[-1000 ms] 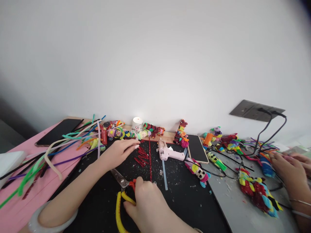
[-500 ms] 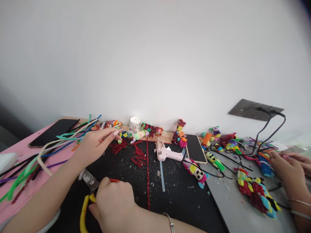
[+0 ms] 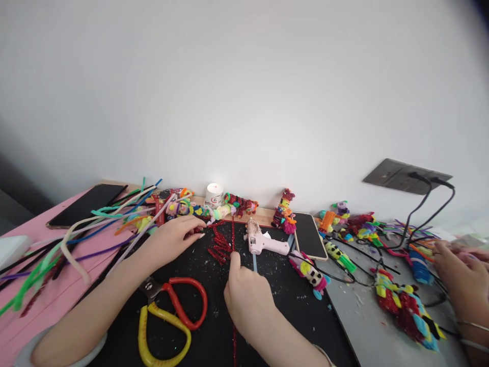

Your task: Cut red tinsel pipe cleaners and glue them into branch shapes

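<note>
My left hand (image 3: pixel 179 237) reaches over the black mat (image 3: pixel 214 326), fingers curved and a gap between thumb and fingertips. Beneath it, mostly hidden, are short red tinsel pieces; a second bunch of cut red pieces (image 3: pixel 219 247) lies just to its right. My right hand (image 3: pixel 250 293) is closed over a long red tinsel pipe cleaner (image 3: pixel 234 339) that runs up the mat; the fingertips themselves are partly hidden. Scissors (image 3: pixel 198 311) with one red and one yellow handle lie on the mat between my forearms, touched by neither hand.
A pink glue gun (image 3: pixel 267 243) lies beyond my right hand. Loose pipe cleaners (image 3: pixel 80 234) and a phone (image 3: pixel 87 206) are at left. Fuzzy figures (image 3: pixel 284 214) and a paper cup (image 3: pixel 214 194) line the wall. Another person's hand (image 3: pixel 460 270) works at far right, near cables (image 3: pixel 408 214).
My right hand has let go of the scissors and moved right onto the long red pipe cleaner. My left hand has lowered towards the cut red pieces.
</note>
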A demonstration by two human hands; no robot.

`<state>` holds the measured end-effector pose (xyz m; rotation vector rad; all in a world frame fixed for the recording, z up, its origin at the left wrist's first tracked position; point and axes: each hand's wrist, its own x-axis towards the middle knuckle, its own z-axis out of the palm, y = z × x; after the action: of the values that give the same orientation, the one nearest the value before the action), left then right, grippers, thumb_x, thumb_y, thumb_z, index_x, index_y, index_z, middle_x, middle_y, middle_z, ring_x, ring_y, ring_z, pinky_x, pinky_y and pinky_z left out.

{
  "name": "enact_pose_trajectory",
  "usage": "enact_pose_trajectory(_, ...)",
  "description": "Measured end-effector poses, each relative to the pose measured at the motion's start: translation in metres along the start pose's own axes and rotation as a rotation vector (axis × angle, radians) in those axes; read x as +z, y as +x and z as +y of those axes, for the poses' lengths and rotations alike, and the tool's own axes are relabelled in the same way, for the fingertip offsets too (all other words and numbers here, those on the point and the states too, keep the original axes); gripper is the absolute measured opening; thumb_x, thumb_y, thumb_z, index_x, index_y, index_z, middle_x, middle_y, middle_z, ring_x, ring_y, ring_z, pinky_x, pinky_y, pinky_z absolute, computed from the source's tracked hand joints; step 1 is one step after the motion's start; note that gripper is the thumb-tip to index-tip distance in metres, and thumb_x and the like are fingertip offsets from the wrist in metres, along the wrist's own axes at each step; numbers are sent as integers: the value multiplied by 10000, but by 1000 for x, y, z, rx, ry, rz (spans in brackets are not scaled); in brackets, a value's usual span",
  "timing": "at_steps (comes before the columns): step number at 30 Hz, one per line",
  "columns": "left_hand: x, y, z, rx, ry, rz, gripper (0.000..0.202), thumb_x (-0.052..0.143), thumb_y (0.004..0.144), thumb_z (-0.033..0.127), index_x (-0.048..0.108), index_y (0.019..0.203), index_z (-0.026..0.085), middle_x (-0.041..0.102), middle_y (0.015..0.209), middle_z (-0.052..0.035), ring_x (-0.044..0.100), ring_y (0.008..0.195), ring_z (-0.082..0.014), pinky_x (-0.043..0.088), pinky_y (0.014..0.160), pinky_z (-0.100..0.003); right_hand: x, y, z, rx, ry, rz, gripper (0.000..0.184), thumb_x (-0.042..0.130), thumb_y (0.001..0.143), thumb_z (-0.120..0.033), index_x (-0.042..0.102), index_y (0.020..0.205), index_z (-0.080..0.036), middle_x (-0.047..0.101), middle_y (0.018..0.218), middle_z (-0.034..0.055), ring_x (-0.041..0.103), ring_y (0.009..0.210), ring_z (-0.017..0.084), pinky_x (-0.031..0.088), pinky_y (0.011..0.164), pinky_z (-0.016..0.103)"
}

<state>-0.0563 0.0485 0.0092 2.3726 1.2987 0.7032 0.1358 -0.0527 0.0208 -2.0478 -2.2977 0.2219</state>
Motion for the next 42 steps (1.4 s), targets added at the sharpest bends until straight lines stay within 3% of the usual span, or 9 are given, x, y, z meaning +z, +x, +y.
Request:
enact_pose_trajectory(5,10,-3,16,11,-65,40,237,456,896,311,640,997,201,679,999,-62,618,859,-209,461,762,-296,10,-3,8,-35,120,19,390,472,731,-24,543,1102,-123,691,726,96,678,620,256,435,498,273)
enact_pose_trajectory(9,17,-4,22,-94,-211,79,239,442,903,322,630,948,183,667,778,-26,593,624,-161,447,613,-258,7,-7,22,-151,499,243,193,438,761,-69,583,838,-170,623,633,19,601,551,156,424,521,231)
enact_pose_trajectory(13,24,-3,21,-163,-279,99,258,433,912,343,614,996,181,625,676,4,541,522,-140,420,550,-246,4,-8,33,-362,901,303,276,397,762,-61,595,917,-174,665,798,33,622,666,134,484,601,216)
enact_pose_trajectory(16,27,-4,18,-66,-204,39,208,482,890,312,617,1004,203,641,950,-33,546,608,-131,432,620,-254,9,-5,41,-281,1003,380,225,459,798,-88,576,964,-184,676,880,45,630,697,134,495,597,214)
enact_pose_trajectory(19,26,-5,14,37,-145,-124,164,545,856,332,614,955,221,594,1040,-28,538,657,-134,428,661,-261,19,-2,50,-127,993,515,41,570,810,-193,556,847,-185,640,772,23,591,626,136,470,567,223)
enact_pose_trajectory(24,24,-8,12,61,-105,-210,147,598,816,354,575,860,215,555,989,-15,554,792,-174,406,722,-266,21,-2,52,6,969,553,345,379,935,-339,518,663,-178,515,560,-7,458,500,117,352,473,222)
enact_pose_trajectory(31,27,-8,13,88,-174,-245,128,542,848,300,574,777,199,543,815,-4,506,685,-155,375,631,-242,13,2,45,-23,1185,510,344,365,920,-385,588,1073,-173,612,816,40,470,505,108,399,462,234)
enact_pose_trajectory(38,31,-6,24,-193,-585,-53,152,580,829,336,513,829,199,564,647,31,527,582,-140,399,585,-245,11,2,46,68,1174,547,236,468,881,-373,647,827,-228,602,662,37,523,506,137,444,483,258)
enact_pose_trajectory(42,35,-5,28,-340,-921,26,314,611,814,344,511,1058,175,645,726,-3,555,606,-137,429,608,-251,10,4,44,62,1200,535,288,416,889,-390,647,924,-222,674,820,83,574,562,150,452,445,253)
